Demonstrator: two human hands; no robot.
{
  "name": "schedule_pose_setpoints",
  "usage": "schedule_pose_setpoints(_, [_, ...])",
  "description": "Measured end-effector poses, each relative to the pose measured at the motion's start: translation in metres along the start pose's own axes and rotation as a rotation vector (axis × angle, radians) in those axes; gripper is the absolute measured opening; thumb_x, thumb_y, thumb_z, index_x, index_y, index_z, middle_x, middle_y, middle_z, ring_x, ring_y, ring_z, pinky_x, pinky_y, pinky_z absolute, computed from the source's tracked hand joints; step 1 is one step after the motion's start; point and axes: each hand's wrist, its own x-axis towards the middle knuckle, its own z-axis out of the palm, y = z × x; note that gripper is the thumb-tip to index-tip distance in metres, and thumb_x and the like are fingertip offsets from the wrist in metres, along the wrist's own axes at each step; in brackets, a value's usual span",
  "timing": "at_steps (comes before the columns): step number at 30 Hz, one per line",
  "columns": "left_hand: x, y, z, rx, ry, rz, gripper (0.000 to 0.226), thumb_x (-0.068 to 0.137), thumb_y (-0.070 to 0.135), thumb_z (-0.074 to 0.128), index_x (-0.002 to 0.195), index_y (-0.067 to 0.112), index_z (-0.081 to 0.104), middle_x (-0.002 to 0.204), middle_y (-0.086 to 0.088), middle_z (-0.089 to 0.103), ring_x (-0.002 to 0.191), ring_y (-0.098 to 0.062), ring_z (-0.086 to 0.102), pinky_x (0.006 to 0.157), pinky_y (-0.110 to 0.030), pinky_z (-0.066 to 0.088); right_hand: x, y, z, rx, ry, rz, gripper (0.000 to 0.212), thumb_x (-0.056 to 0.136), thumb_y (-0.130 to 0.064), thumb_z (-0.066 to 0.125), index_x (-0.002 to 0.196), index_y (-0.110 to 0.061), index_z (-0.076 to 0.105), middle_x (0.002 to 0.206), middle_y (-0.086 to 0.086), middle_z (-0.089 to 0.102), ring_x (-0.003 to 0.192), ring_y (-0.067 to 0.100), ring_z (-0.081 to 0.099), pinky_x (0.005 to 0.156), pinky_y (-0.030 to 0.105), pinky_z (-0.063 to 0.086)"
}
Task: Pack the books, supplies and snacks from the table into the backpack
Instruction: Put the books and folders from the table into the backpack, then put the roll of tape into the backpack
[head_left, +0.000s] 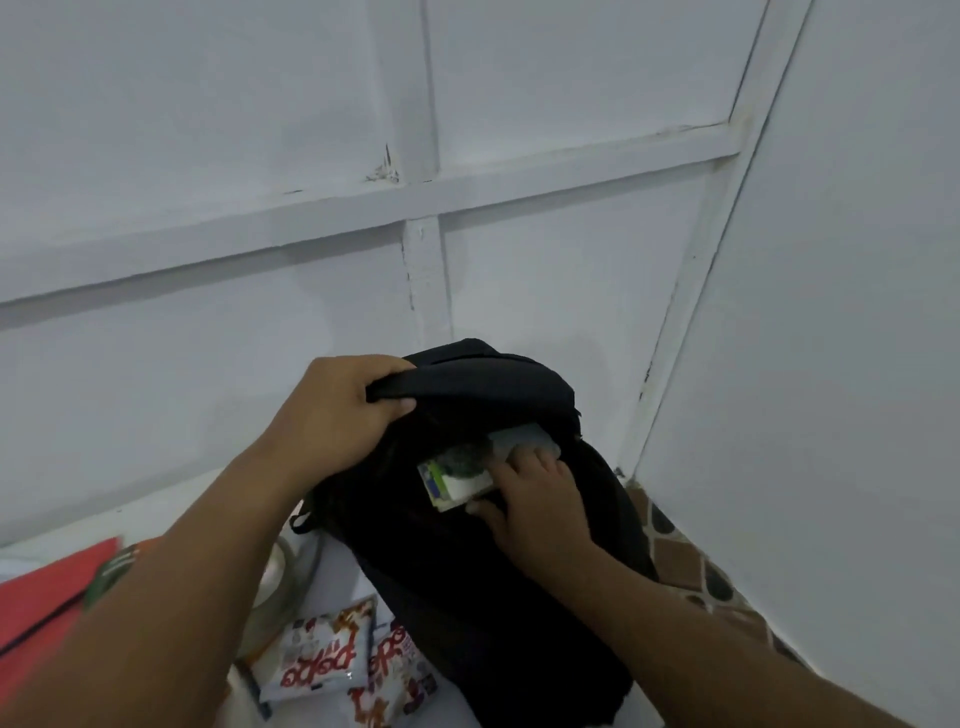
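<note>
A black backpack (483, 582) stands on the white table against the wall. My left hand (337, 410) grips its top edge and holds the opening apart. My right hand (535, 499) pinches a pale book with a green and dark cover (457, 473), which sits partly inside the opening; fingers lie on its cover and the thumb is under its lower edge. White snack packets with red lettering (317, 660) lie on the table left of the backpack's base.
A red folder or book (47, 603) lies at the far left, partly behind my left forearm. A clear roundish object (283, 577) sits between it and the backpack. White panelled walls close in behind and to the right; patterned floor tiles (691, 561) show at right.
</note>
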Motion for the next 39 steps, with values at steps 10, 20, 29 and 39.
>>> schedule_pose_setpoints(10, [-0.015, 0.014, 0.018, -0.024, 0.069, -0.138, 0.033, 0.085, 0.010, 0.072, 0.099, 0.040, 0.072, 0.091, 0.021, 0.073, 0.090, 0.008, 0.064, 0.073, -0.002, 0.038, 0.018, 0.015, 0.017, -0.035, -0.467, -0.176, 0.096, 0.072, -0.076, -0.005, 0.157, -0.031, -0.009, 0.166, 0.002, -0.013, 0.150, 0.027, -0.023, 0.121, 0.054, -0.010])
schedule_pose_setpoints(20, [-0.042, 0.001, 0.057, 0.145, 0.278, -0.349, 0.036, 0.085, 0.028, 0.074, 0.120, 0.031, 0.068, 0.117, 0.012, 0.070, 0.112, -0.008, 0.061, 0.102, -0.029, 0.045, -0.012, 0.019, -0.006, 0.185, -0.399, -0.288, 0.074, 0.095, -0.057, 0.039, 0.158, -0.026, 0.015, 0.166, -0.001, 0.008, 0.153, 0.024, -0.003, 0.125, 0.046, 0.002])
schedule_pose_setpoints(29, [-0.113, -0.010, 0.113, 0.047, 0.006, -0.362, 0.055, 0.088, 0.043, 0.064, 0.141, 0.034, 0.051, 0.135, 0.015, 0.058, 0.124, -0.001, 0.051, 0.109, -0.033, 0.041, -0.017, -0.001, -0.038, 0.501, 0.010, -0.356, 0.031, 0.087, -0.031, 0.058, 0.116, -0.027, 0.066, 0.126, -0.011, 0.059, 0.122, 0.011, 0.049, 0.105, 0.032, 0.039])
schedule_pose_setpoints(39, [-0.231, -0.028, 0.047, -0.163, 0.708, -0.429, 0.015, 0.093, 0.014, 0.067, 0.095, 0.026, 0.075, 0.095, 0.015, 0.074, 0.093, -0.008, 0.069, 0.073, -0.018, 0.054, -0.026, -0.087, -0.031, 0.759, 0.078, -0.471, 0.020, 0.085, -0.011, 0.062, 0.102, -0.020, 0.070, 0.111, -0.011, 0.061, 0.109, 0.008, 0.055, 0.097, 0.026, 0.041])
